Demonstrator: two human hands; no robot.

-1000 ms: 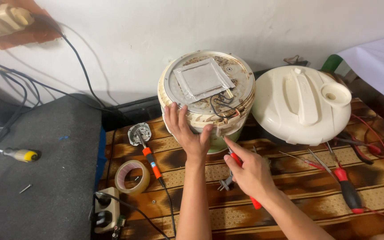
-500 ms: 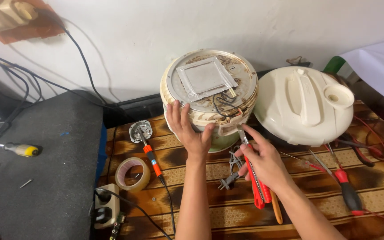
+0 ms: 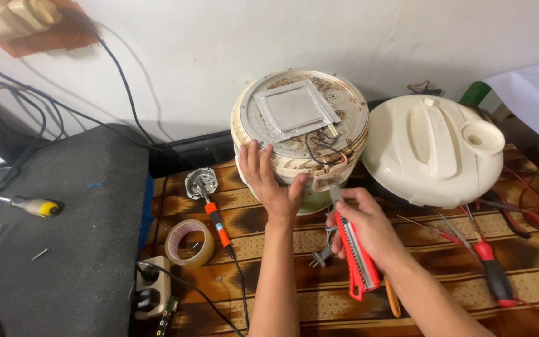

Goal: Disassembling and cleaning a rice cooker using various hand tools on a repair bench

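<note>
The left hand [image 3: 274,185] lies flat with fingers spread against the side of the round cream appliance body [image 3: 299,134], which is tipped so its stained base, with a square metal plate and dark wires, faces up on the brown patterned counter [image 3: 282,246]. The right hand [image 3: 367,229] has its fingers clenched around a red utility knife [image 3: 355,254], blade tip at the body's lower rim. The cream domed lid [image 3: 432,148] rests just beside it.

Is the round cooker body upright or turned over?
Turned over: the cooker body shows its underside plate and loose wires, steadied by the left hand.
</note>
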